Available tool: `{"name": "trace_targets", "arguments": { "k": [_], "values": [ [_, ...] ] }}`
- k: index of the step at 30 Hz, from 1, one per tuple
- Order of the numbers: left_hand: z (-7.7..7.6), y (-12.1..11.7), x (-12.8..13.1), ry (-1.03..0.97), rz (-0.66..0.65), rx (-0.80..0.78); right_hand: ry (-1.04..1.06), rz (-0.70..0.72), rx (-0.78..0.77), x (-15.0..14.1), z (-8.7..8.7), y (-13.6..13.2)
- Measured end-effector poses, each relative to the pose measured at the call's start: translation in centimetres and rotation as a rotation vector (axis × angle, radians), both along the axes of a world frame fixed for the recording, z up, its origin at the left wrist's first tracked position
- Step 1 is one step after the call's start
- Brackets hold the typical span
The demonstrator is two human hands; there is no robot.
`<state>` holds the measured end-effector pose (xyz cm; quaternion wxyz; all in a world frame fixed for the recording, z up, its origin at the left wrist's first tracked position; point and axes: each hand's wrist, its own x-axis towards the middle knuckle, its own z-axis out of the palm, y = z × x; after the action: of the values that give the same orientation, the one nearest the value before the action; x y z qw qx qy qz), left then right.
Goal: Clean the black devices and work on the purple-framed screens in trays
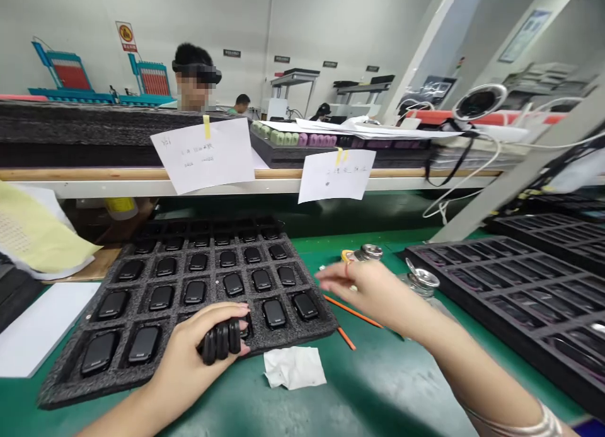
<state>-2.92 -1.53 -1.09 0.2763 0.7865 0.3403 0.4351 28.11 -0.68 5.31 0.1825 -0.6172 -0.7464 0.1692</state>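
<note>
My left hand [189, 345] is wrapped round a stack of several black, rounded pieces [221, 341] that look like the small devices in the tray. It is over the front edge of a black foam tray [127, 379], whose pockets hold rows of black, watch-like devices [143, 344]. My right hand [352, 282], a red band on one finger, hovers empty past the tray's right side with its fingers stretched out. Orange sticks [346, 338] lie on the green table below it. A metal-topped dispenser bottle [370, 252] stands just behind that hand.
A crumpled white tissue [295, 367] lies before the tray. Another metal-topped bottle [424, 279] stands beside my right forearm. More foam trays [520, 298] fill the right side. A shelf with hanging paper notes [205, 156] crosses above. A person [193, 77] is beyond it.
</note>
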Motion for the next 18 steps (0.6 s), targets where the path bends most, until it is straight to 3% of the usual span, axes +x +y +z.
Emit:
{"name": "trace_targets", "arguments": {
  "k": [2, 4, 7, 12, 18],
  "values": [
    [-0.2, 0.0, 0.1, -0.004, 0.013, -0.106, -0.245, -0.037, -0.097, 1.3, -2.0, -0.1],
    [-0.6, -0.2, 0.1, -0.028, 0.003, -0.196, -0.324, -0.093, -0.128, 2.2, -3.6, -0.5],
    [-1.2, -0.4, 0.1, -0.101, 0.002, -0.295, -0.333, -0.15, -0.111, 2.5, -4.7, -1.3],
    [-1.3, -0.5, 0.2, -0.133, 0.025, -0.419, -0.238, -0.168, -0.113, 1.4, -5.1, -2.2],
    [-1.0, -1.0, 0.6, -0.192, 0.082, -0.432, -0.137, -0.249, -0.123, 1.0, -7.0, -2.7]
  ]
}}
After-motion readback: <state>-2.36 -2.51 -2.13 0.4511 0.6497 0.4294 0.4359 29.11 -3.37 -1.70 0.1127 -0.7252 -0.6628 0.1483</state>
